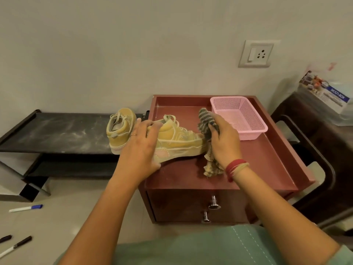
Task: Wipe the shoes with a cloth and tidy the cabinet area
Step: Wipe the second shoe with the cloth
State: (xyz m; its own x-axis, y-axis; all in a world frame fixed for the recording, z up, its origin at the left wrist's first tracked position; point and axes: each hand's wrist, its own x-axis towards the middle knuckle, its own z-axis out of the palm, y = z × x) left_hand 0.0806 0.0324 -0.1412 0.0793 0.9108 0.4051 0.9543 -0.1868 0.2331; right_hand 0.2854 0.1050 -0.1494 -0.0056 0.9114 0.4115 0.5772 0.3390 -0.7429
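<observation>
A dusty yellow shoe [179, 142] lies on its side on the red-brown cabinet top [263, 159], toe pointing right. My left hand [141, 146] grips its heel and collar. My right hand [225, 140] holds a striped grey cloth [207, 123] bunched against the shoe's toe; the cloth's loose end hangs down to the cabinet top below my wrist. The second yellow shoe [119, 129] stands upright on the dusty black rack [57, 131] to the left, heel toward me.
A pink plastic basket [250, 129] sits at the cabinet's back right corner. Two drawer knobs [214, 204] face me. Markers [26, 208] lie on the floor at left. A dark chair [315, 150] with a box stands at right.
</observation>
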